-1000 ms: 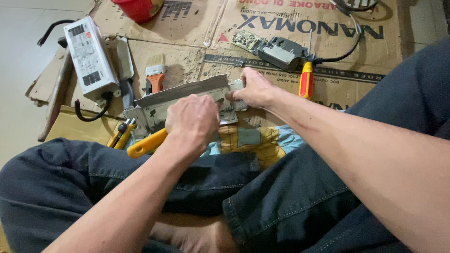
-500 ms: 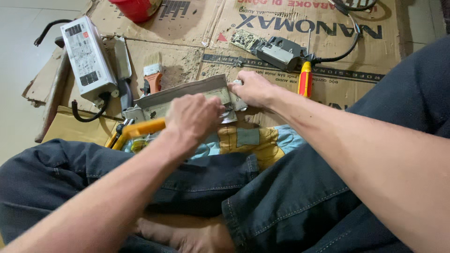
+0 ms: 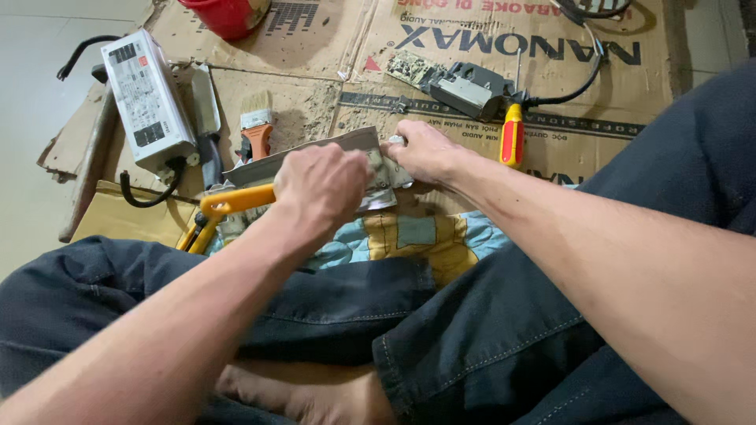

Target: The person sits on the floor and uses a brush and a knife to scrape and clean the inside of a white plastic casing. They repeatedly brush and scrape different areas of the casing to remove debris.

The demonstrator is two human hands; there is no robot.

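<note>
Grey metal housing (image 3: 315, 157), long axis slanting up toward the right, lies under both hands: left hand (image 3: 319, 185) clenched over its middle, right hand (image 3: 421, 149) gripping its right end.

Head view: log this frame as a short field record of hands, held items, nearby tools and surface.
left hand: closed on a yellow-handled tool, over the metal piece
right hand: pressing the right end of the grey metal piece
nearby tools: paintbrush, red-and-yellow screwdriver
other items: white power supply box, dark grey module, red container
surface: flattened cardboard on the floor
posture: seated, legs crossed
</note>
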